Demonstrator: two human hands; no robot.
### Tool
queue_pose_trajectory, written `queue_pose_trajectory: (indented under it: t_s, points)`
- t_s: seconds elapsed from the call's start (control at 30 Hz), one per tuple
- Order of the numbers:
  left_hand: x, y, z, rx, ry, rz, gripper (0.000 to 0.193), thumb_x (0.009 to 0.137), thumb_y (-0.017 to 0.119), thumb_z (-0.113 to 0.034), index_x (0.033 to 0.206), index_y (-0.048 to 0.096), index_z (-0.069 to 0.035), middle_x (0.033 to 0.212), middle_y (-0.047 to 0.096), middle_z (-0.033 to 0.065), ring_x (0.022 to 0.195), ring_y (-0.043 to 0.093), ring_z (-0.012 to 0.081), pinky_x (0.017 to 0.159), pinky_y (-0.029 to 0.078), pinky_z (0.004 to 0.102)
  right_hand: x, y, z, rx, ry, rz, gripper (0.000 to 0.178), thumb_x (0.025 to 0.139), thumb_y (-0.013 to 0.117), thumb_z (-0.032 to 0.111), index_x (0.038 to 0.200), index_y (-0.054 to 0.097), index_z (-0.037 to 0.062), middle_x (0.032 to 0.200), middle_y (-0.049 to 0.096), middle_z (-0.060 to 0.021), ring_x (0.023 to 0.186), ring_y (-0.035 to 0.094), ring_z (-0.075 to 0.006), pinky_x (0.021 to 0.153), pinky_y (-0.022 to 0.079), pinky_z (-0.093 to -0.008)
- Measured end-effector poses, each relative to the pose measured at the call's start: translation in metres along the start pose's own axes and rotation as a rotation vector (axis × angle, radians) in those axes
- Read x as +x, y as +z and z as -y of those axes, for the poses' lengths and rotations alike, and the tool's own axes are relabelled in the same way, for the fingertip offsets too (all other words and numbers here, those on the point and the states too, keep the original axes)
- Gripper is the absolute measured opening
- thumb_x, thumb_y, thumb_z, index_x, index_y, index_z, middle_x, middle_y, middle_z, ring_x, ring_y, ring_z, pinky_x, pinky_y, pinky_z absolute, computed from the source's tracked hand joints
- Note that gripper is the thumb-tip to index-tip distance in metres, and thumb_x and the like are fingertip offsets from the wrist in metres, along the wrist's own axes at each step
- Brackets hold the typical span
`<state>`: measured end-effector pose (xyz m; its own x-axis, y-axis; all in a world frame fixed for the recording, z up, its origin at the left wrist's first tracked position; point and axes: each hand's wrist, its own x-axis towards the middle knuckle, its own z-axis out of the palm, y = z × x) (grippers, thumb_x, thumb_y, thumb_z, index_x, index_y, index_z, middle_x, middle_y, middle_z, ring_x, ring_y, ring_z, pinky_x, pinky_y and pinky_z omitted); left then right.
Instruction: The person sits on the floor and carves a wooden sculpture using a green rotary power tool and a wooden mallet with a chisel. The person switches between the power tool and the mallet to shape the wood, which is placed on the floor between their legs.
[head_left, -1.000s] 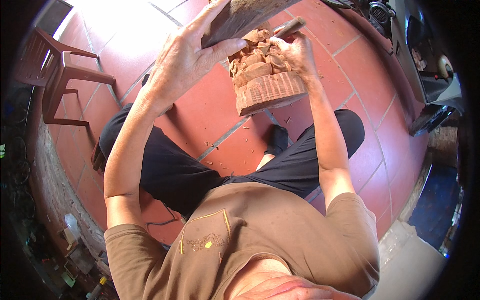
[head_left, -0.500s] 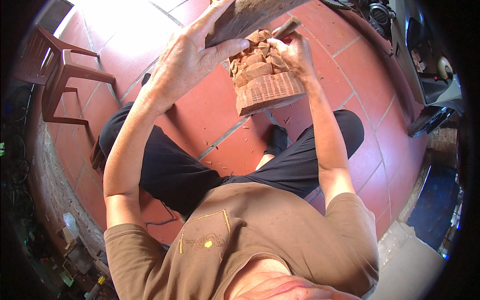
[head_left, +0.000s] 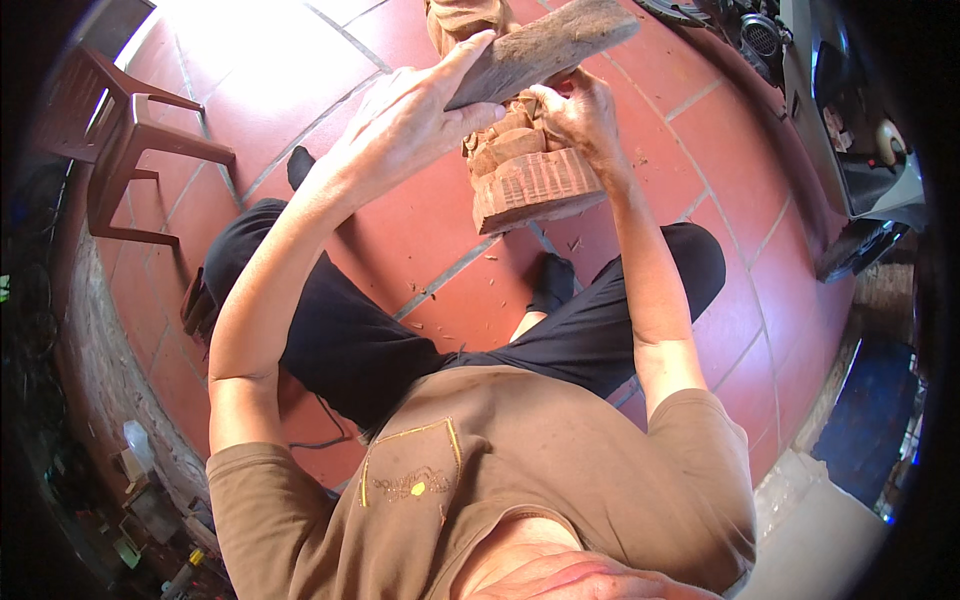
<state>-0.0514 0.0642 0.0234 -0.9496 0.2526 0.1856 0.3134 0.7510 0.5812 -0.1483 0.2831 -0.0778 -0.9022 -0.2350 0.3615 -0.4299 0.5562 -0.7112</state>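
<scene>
A wood carving (head_left: 535,185) stands on the tiled floor between my legs, with a ridged, stepped base and rounded carved shapes above. Its upper part shows beyond my left hand. My left hand (head_left: 405,125) is closed round a rough, weathered wooden mallet (head_left: 555,48), a plain thick bar slanting up to the right over the carving. My right hand (head_left: 585,112) rests at the carving's right side, its fingers pinched round a chisel. The mallet now covers most of the chisel's handle, and the blade end is hidden.
Wood chips (head_left: 490,258) lie on the red tiles (head_left: 450,235) around the base. A brown plastic chair (head_left: 150,150) stands at the left. At the right is a parked motorbike (head_left: 850,170). My bent legs (head_left: 340,310) flank the carving; assorted clutter lines the lower left.
My left hand and the mallet have moved right and down, bringing the mallet over the chisel's handle. The carving's upper part has come into sight. My right hand stays nearly in place.
</scene>
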Motion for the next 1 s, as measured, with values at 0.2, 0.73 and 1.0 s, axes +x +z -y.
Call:
queue_pose_trajectory:
  t_s: [0.2, 0.73, 1.0]
  points:
    - [0.000, -0.027, -0.043, -0.225, 0.051, -0.165, 0.065, 0.093, 0.067, -0.016, 0.144, 0.033, 0.005, 0.132, 0.057, 0.0230, 0.118, 0.058, 0.0256, 0.101, 0.043, 0.0335, 0.003, 0.001, -0.011, 0.081, 0.015, -0.052, 0.026, 0.080, 0.076, 0.019, 0.098, 0.069, 0.0025, 0.083, 0.072, -0.0107, 0.078, 0.069, -0.0192, 0.073, 0.054, -0.0331]
    - [-0.004, -0.017, -0.021, -0.301, 0.026, -0.110, 0.064, 0.094, 0.065, -0.017, 0.146, 0.033, 0.002, 0.136, 0.054, 0.0219, 0.124, 0.053, 0.0279, 0.105, 0.039, 0.0352, 0.017, -0.009, -0.029, 0.342, 0.246, -0.056, 0.022, 0.084, 0.074, 0.013, 0.098, 0.066, -0.0010, 0.085, 0.071, -0.0068, 0.076, 0.066, -0.0123, 0.069, 0.053, -0.0276]
    - [-0.002, -0.007, -0.001, -0.163, 0.020, -0.107, 0.065, 0.092, 0.066, -0.033, 0.145, 0.040, -0.006, 0.131, 0.058, 0.0218, 0.123, 0.056, 0.0301, 0.103, 0.042, 0.0380, 0.016, -0.002, -0.017, 0.366, 0.226, -0.020, 0.024, 0.083, 0.074, 0.014, 0.099, 0.065, -0.0020, 0.084, 0.070, -0.0084, 0.071, 0.066, -0.0124, 0.062, 0.054, -0.0272]
